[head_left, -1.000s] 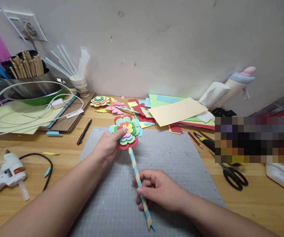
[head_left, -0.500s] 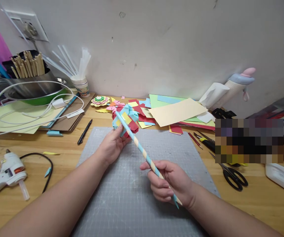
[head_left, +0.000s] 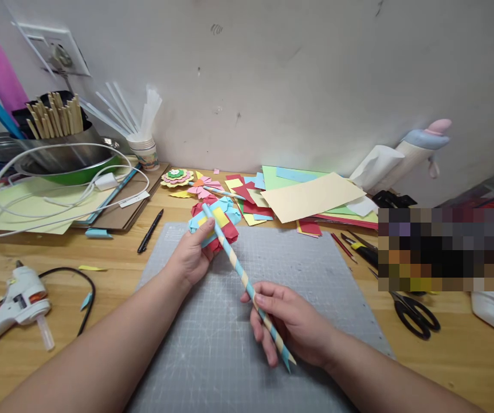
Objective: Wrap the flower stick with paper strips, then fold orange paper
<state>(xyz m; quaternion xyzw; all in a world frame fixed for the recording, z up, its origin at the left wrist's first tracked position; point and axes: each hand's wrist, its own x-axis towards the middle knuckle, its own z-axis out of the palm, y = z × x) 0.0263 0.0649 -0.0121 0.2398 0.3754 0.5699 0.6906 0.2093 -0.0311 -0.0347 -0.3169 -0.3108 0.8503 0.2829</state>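
Note:
A folded paper flower (head_left: pixel 228 229) in red and light blue, with a yellow patch on the side facing me, is pinched in my left hand (head_left: pixel 193 252). Across that patch lies the upper end of a paper stick (head_left: pixel 240 272) striped light blue and cream, under my left thumb. My right hand (head_left: pixel 285 318) grips the stick lower down between thumb and fingers. The stick slants down to the right, its pointed, split lower end showing past my right fingers. Both hands are above a grey cutting mat (head_left: pixel 212 355).
A glue gun (head_left: pixel 26 298) with its cable lies at left, a black pen (head_left: pixel 150 231) beside the mat. Along the wall are finished paper flowers (head_left: pixel 177 178), paper scraps and coloured sheets (head_left: pixel 311 198). Scissors (head_left: pixel 416 315) rest at right. A steel bowl (head_left: pixel 70 152) holds wooden sticks.
The flower has turned and tilted, showing more of its patched side. The stick's lower end has swung left and down, with my right hand shifting slightly and its lower fingers loosening.

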